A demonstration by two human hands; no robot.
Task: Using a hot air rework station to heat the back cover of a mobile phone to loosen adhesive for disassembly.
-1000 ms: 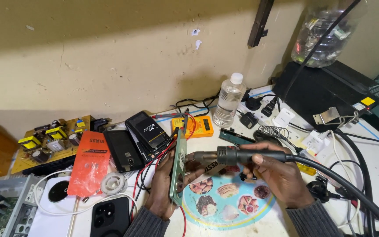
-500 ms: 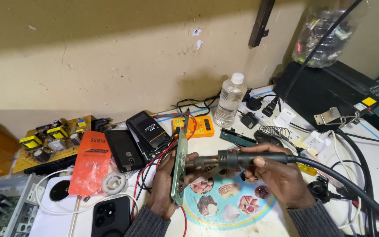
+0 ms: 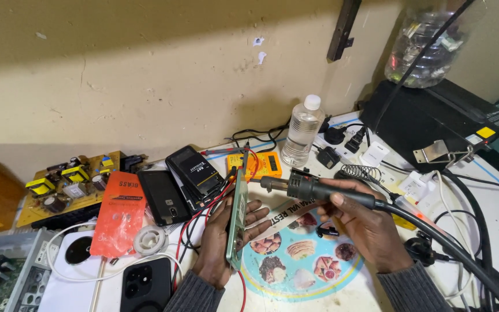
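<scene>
Here, phone point(image 3: 237, 222) upright in left hand point(image 3: 220, 240).

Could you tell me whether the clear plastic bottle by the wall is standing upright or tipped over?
Upright: the plastic bottle stands on its base on the table, white cap on top.

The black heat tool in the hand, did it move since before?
Yes. The black heat tool in the right hand rose a little, its nozzle climbing toward the orange meter behind it.
</scene>
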